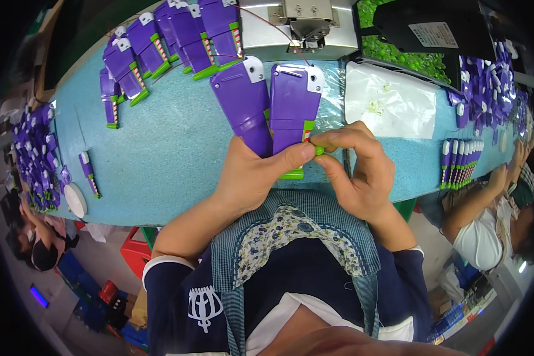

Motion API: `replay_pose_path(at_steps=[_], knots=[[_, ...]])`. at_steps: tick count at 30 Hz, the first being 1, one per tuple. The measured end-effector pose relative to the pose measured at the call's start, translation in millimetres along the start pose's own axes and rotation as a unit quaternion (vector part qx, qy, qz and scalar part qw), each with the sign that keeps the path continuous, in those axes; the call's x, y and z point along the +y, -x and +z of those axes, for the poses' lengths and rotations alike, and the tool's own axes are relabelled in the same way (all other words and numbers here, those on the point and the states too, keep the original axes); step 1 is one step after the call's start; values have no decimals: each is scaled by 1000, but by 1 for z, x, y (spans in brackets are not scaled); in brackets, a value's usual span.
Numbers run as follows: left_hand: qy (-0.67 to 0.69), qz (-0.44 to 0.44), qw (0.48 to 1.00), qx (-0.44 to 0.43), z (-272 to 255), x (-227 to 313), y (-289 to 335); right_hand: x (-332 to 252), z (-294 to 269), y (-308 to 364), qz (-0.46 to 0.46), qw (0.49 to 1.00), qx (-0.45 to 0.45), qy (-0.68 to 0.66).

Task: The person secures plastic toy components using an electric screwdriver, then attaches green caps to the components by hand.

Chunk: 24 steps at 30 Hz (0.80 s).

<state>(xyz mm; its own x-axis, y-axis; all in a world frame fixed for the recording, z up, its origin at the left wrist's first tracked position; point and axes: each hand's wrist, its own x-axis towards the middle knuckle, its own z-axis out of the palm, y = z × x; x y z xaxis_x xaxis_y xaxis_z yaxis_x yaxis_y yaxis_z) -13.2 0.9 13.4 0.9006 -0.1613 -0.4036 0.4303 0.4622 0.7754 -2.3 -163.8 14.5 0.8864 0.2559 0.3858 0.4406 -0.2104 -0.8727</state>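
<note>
Purple toy parts (pixel 279 113), two side by side, fanned in left hand (pixel 252 178) at near edge of blue surface (pixel 172 160). Right hand (pixel 362 172) pinching small green bead (pixel 319 151) beside right part's green end. Best done with parts steady, bead aligned squarely. More purple parts (pixel 178 35) far left, metal fixture (pixel 305 24) far centre, plastic bag (pixel 385 107) right; nothing blocking.

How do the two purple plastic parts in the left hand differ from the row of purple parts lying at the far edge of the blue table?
The two purple plastic parts are gripped in the left hand, while the row of purple parts lies loose on the blue table. The held pair fans out side by side and upright; the row leans at an angle. Both sets share purple bodies, green ends and white tips.
</note>
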Motion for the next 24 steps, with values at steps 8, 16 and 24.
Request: replay_pose_path(at_steps=[8,16,24], knots=[[-66,15,998,-18,4,4,-6,2,-19,-8,49,997,-59,6],[-13,46,999,9,-6,-3,-7,56,-102,-8,119,941,113,296],[18,35,999,11,4,-3,-6,83,-108,-6,86,865,97,485]])
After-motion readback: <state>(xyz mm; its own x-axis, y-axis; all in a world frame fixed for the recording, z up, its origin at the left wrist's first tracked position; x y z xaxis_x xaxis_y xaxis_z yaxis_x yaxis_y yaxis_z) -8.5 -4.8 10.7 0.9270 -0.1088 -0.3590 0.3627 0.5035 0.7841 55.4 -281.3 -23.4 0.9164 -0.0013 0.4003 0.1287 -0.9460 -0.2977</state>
